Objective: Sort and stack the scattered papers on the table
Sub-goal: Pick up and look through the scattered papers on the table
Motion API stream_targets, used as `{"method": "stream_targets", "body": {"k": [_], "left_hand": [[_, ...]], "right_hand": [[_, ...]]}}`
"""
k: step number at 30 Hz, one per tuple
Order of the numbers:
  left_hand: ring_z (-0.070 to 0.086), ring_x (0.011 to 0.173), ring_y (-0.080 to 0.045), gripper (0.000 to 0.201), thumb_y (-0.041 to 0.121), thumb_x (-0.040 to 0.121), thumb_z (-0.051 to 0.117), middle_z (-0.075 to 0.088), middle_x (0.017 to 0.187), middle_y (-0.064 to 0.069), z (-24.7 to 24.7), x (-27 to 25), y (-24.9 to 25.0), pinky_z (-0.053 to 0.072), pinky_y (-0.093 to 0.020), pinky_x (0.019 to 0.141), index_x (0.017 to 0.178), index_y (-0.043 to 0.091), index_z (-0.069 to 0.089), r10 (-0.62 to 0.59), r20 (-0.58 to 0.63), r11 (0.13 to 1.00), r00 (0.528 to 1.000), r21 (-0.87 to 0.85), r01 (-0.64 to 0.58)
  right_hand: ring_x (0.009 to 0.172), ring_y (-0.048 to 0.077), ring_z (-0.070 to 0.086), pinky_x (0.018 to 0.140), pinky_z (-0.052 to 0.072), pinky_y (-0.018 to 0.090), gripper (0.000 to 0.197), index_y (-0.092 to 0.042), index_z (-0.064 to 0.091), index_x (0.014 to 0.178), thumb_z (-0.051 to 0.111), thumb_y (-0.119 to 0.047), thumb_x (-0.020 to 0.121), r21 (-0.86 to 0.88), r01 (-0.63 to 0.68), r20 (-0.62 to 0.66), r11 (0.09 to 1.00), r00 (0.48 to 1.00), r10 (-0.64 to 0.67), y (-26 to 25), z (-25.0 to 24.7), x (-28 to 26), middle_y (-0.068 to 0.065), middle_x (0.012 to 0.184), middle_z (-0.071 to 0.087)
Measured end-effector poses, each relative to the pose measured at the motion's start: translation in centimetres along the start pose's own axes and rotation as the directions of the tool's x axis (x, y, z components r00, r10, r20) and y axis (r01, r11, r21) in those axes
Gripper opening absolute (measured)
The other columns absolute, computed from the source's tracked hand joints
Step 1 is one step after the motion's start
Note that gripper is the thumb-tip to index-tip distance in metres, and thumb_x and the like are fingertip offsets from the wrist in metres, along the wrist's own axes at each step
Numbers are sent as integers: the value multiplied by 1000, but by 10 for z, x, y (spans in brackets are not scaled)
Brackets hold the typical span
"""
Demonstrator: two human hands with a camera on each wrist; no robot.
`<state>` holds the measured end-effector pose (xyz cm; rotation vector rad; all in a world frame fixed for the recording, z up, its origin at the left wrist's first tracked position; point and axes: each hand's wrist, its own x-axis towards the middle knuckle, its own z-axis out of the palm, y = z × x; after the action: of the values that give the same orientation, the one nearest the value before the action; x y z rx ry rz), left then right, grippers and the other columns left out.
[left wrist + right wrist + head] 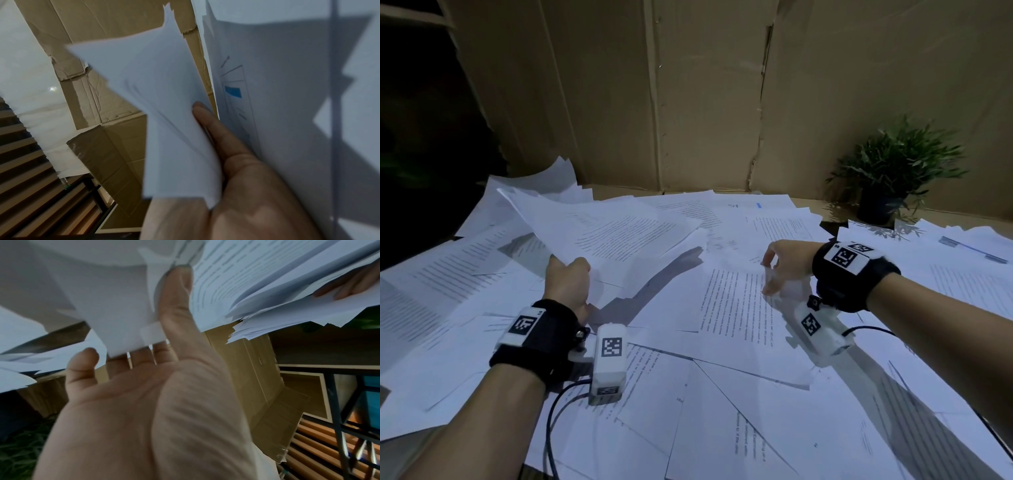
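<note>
White printed sheets [739, 308] lie scattered and overlapping across the whole table. My left hand [567, 274] grips the near corner of a lifted bundle of sheets [613, 233], which fans out toward the back left above the table. In the left wrist view my thumb [205, 123] presses on that bundle [160, 100]. My right hand [774, 274] hovers mid-table and pinches the corner of a single sheet [115, 318] between thumb [176, 308] and fingers. That sheet looks blurred in the head view. The left hand's bundle [267, 280] shows at the upper right of the right wrist view.
A cardboard wall [688, 102] closes the back of the table. A small potted plant [890, 178] stands at the back right among the papers. Black cables [551, 428] run from the wrist cameras over the near sheets. Beyond the table's left edge it is dark.
</note>
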<state>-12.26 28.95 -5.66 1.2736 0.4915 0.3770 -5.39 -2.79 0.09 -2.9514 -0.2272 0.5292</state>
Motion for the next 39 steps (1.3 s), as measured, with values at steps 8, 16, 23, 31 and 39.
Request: {"method": "stream_targets", "body": {"k": [8,16,23,31,39], "left_hand": [[63,78,-29,42,-2,92,37,63,110,-14,0,2,0,53,-32,56,130,11,50,-5,2,1000,1000,-3,5],[59,72,-23,41,-1,95,37,61,91,-4,3,-5,4,48,-24,39,132,11,49,-12,-28,999,1000,49,13],[54,62,-22,27,-1,95,38,57,78,-2,5,-9,6,45,-23,35,113,13,52,-17,-39,994,999,103,21],[56,70,-25,16,7,96,44,59,83,-4,3,-12,11,44,-20,36,103,10,58,41,4,983,999,178,-41],[62,82,-24,30,5,99,40,69,97,-4,4,-15,11,49,-32,69,103,23,63,137,196,933,971,302,-193]], "right_hand": [[96,19,55,73,43,28,47,-21,61,117,85,-29,77,71,146,-206,987,970,-129,10,7,-4,0,111,60],[96,15,64,84,54,35,22,-26,74,97,82,-36,80,53,230,-188,972,958,-216,15,5,-14,-5,100,70],[65,15,59,58,42,23,12,-19,67,87,71,-30,91,201,241,-135,950,967,-216,26,4,-20,6,81,72],[46,12,46,44,35,18,22,-14,68,81,55,-5,97,740,237,-385,629,916,109,71,10,-4,3,59,55],[100,34,67,88,55,58,18,-16,67,94,52,-9,102,968,252,-229,15,851,472,113,20,7,14,104,70]]}}
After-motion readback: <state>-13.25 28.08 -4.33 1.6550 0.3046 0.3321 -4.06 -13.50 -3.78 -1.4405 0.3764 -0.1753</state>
